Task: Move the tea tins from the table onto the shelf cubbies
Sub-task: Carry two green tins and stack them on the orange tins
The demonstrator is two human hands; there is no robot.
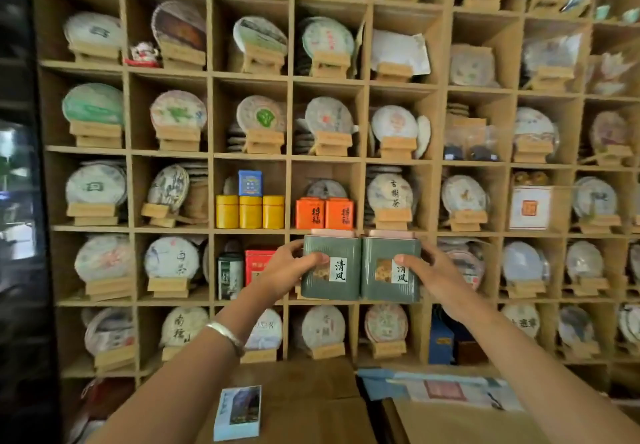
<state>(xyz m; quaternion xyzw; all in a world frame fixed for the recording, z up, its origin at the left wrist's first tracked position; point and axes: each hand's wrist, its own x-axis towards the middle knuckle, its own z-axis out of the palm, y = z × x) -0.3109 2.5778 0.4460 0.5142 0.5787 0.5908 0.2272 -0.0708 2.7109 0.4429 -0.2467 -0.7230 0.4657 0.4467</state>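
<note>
Tins, two green ones [360, 267] side by side, clamped between left hand [289, 267] and right hand [433, 270], fingers curled on smooth, rigid, likely slippery outer walls.

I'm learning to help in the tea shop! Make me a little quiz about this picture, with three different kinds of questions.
1. True or false: the left hand holds a green tin.
2. How many yellow tins stand side by side in one cubby?
3. Which sits just above the green tins? A) orange tins B) black kettle C) glass jar

Key:
1. True; the right hand holds another green tin.
2. Three.
3. A.
</note>
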